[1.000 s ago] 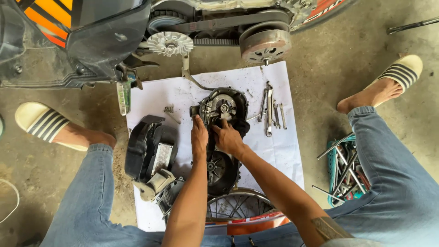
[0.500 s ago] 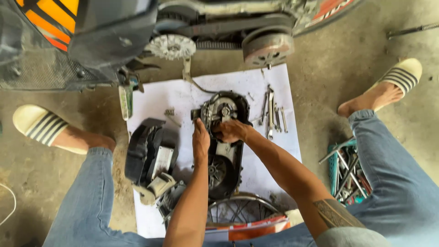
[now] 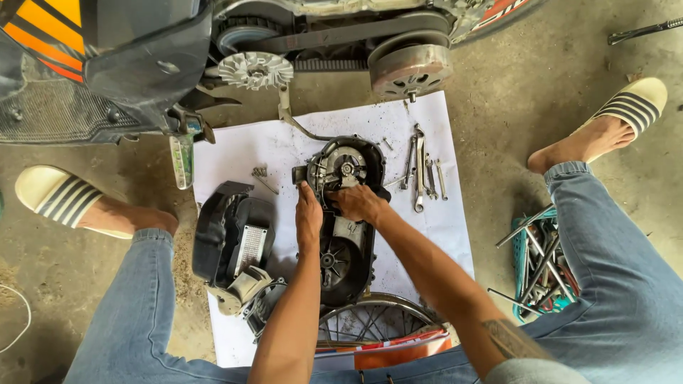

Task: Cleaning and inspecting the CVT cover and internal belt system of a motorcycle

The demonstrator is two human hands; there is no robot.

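Engine cover (image 3: pixel 341 235): matt, greasy dark metal | wrenches (image 3: pixel 421 171) at 1 o'clock: shiny steel | sheet (image 3: pixel 242 153): smudged white paper | floor (image 3: pixel 512 92): rough concrete
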